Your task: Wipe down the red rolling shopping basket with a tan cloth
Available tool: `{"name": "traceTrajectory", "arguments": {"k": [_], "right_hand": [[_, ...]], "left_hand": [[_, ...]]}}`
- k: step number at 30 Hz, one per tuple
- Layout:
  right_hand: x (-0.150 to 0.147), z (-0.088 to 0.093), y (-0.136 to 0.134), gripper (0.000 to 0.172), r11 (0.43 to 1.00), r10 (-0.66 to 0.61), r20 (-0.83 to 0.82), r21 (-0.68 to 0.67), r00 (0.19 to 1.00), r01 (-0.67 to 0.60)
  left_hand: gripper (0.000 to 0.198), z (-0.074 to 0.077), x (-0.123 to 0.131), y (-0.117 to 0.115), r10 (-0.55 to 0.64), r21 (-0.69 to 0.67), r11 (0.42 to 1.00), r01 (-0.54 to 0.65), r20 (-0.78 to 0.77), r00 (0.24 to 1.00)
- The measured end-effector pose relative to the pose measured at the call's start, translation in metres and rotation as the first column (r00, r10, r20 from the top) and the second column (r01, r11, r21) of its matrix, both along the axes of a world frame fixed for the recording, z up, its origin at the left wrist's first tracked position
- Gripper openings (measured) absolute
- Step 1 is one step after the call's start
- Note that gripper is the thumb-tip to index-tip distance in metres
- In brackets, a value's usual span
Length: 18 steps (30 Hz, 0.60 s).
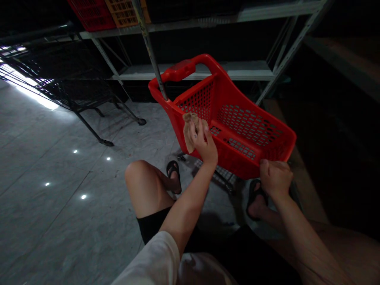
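A red plastic shopping cart (252,107) with perforated sides stands in front of my knees. On its near rim, toward the handle end, my left hand (203,138) is closed on a brown cloth (189,136). The cloth touches the rim and hangs down partly over the outer side. My right hand (276,177) grips the same rim near the cart's right front corner, fingers curled over the edge. Inside, the visible part of the basket holds nothing. A thin metal pole (151,51) crosses in front of the cart's handle (181,70).
Behind the cart is a white metal shelf rack (252,73), with a red crate (92,14) and an orange crate (123,12) on top. A dark wire cart (80,93) stands at left on the grey floor (65,166). The right side is very dark.
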State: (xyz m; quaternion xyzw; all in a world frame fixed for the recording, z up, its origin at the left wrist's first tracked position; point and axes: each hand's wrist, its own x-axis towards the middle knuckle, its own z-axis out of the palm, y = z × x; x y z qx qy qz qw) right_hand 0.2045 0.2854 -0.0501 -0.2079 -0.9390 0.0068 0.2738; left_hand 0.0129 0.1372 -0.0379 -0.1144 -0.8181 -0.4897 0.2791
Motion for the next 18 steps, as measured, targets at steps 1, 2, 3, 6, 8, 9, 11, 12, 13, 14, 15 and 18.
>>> {"name": "traceTrajectory", "arguments": {"k": [1, 2, 3, 6, 8, 9, 11, 12, 13, 14, 15, 18], "right_hand": [[-0.001, 0.001, -0.001, 0.044, 1.0, -0.001, 0.01, -0.002, 1.0, 0.001], [-0.002, 0.001, -0.001, 0.044, 1.0, -0.002, 0.016, -0.005, 1.0, 0.002], [-0.003, 0.002, -0.001, 0.045, 1.0, -0.001, 0.018, -0.008, 1.0, 0.001], [-0.006, 0.001, -0.002, 0.044, 1.0, 0.017, 0.007, -0.014, 1.0, -0.017], [-0.008, 0.0, -0.005, 0.043, 0.999, 0.04, 0.001, -0.009, 0.999, -0.04], [-0.009, -0.001, -0.008, 0.043, 0.998, 0.055, -0.001, -0.006, 0.998, -0.055], [-0.013, -0.001, -0.016, 0.044, 0.996, 0.084, -0.003, 0.003, 0.996, -0.084], [-0.015, -0.001, -0.021, 0.044, 0.995, 0.095, -0.001, 0.006, 0.995, -0.095], [-0.018, -0.001, -0.025, 0.044, 0.995, 0.104, 0.002, 0.005, 0.995, -0.104], [-0.022, 0.0, -0.03, 0.044, 0.994, 0.107, 0.005, 0.002, 0.994, -0.107], [-0.025, 0.0, -0.034, 0.045, 0.994, 0.107, 0.007, -0.006, 0.994, -0.107], [-0.037, 0.002, -0.045, 0.047, 0.994, 0.106, 0.014, -0.034, 0.994, -0.106]], "left_hand": [[0.051, -0.004, 0.013, 0.007, -0.029, -0.017, 0.999, 0.029, 0.02, 0.999], [0.047, -0.009, 0.024, 0.01, -0.054, -0.026, 0.998, 0.054, 0.035, 0.998], [0.044, -0.014, 0.03, 0.01, -0.071, -0.025, 0.997, 0.072, 0.038, 0.997], [0.037, -0.024, 0.018, -0.001, -0.057, -0.01, 0.998, 0.056, -0.043, 0.997], [0.038, -0.021, -0.013, -0.013, 0.012, -0.022, 1.0, -0.015, -0.127, 0.992], [0.039, -0.017, -0.033, -0.018, 0.059, -0.023, 0.998, -0.063, -0.164, 0.985], [0.043, -0.005, -0.074, -0.025, 0.154, 0.012, 0.988, -0.155, -0.22, 0.963], [0.046, 0.002, -0.093, -0.027, 0.185, 0.043, 0.983, -0.18, -0.229, 0.956], [0.048, 0.008, -0.106, -0.026, 0.201, 0.078, 0.979, -0.189, -0.222, 0.954], [0.05, 0.011, -0.114, -0.025, 0.201, 0.113, 0.977, -0.181, -0.2, 0.959], [0.051, 0.013, -0.116, -0.022, 0.185, 0.143, 0.976, -0.162, -0.165, 0.969], [0.049, -0.001, -0.076, -0.01, 0.094, 0.154, 0.984, -0.084, -0.054, 0.994]]}}
